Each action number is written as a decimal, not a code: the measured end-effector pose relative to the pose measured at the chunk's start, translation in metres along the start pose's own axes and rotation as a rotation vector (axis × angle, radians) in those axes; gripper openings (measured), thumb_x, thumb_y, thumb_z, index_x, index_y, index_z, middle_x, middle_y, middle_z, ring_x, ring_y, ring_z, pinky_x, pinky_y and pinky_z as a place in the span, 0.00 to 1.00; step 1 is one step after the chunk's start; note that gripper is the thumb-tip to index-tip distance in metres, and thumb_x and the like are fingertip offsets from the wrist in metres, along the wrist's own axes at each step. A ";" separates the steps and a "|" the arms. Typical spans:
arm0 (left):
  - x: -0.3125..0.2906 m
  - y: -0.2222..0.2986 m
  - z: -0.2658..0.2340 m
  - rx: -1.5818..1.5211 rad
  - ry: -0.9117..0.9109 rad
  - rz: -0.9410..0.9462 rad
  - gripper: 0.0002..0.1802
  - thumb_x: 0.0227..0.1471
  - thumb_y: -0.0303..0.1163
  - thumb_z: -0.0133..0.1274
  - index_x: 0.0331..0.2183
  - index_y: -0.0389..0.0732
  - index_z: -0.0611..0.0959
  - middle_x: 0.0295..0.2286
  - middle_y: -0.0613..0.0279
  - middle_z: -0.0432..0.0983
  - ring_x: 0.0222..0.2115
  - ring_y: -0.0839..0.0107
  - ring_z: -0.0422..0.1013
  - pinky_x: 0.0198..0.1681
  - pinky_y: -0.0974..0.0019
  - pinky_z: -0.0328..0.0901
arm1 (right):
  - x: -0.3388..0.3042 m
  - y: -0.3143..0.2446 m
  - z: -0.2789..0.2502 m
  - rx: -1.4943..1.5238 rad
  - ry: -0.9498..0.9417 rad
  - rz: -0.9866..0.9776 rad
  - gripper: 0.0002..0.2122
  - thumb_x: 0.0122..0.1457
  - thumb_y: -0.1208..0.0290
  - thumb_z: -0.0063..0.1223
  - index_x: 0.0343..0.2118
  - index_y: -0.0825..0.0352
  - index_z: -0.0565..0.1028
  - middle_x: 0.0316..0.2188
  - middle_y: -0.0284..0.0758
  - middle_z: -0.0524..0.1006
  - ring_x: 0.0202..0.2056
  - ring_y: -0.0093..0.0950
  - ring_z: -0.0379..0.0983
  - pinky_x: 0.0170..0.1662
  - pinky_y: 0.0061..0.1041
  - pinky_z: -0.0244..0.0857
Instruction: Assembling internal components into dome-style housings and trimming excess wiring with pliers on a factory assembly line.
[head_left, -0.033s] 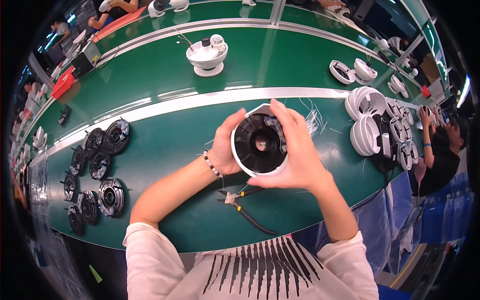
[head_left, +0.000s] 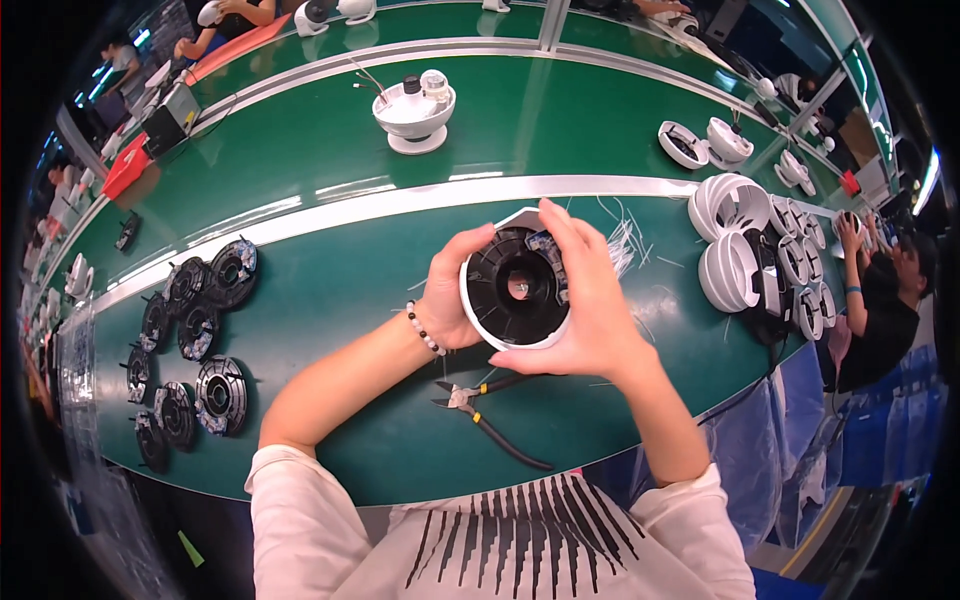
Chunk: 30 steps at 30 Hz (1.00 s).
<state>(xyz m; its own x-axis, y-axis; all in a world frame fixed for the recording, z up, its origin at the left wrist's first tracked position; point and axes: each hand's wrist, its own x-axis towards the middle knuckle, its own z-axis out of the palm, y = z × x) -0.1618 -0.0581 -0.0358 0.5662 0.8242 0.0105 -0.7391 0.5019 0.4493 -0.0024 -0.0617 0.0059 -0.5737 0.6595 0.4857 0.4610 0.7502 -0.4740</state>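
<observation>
Between my two hands is a white round housing (head_left: 478,325) with a black ring-shaped insert (head_left: 500,310) inside it. A small piece of circuit board (head_left: 545,246) shows at the insert's upper right, and the middle has a round hole. My left hand (head_left: 450,290) is wrapped round the housing's left side. My right hand (head_left: 592,310) grips its right side, fingers over the top edge and thumb along the bottom. Below them, wire cutters (head_left: 480,410) with black and yellow handles lie on the green table with their jaws apart.
Several black ring-shaped parts (head_left: 222,394) with circuit boards lie at the left. White cut strips (head_left: 625,240) are scattered beyond my right hand. White shells (head_left: 728,272) are stacked at the right. A white bowl-shaped assembly (head_left: 413,115) stands on the far belt. A co-worker (head_left: 895,290) sits at the right.
The housing with its black insert has tilted slightly and shifted a little to the left between my hands. My right hand has moved slightly with it.
</observation>
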 end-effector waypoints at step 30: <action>0.062 0.014 -0.013 0.114 0.336 -0.247 0.31 0.46 0.51 0.38 0.41 0.33 0.68 0.35 0.49 0.70 0.34 0.61 0.70 0.37 0.60 0.67 | -0.029 0.061 -0.008 0.013 0.362 -0.152 0.18 0.30 0.78 0.60 0.30 0.69 0.73 0.30 0.35 0.75 0.36 0.34 0.71 0.47 0.37 0.59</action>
<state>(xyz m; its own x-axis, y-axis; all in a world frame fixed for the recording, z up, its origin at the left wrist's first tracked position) -0.1416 0.0028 -0.0403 0.5564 0.7323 -0.3927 -0.5410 0.6780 0.4977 0.0476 -0.0346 -0.0318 -0.3578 0.5168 0.7778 0.3794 0.8415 -0.3846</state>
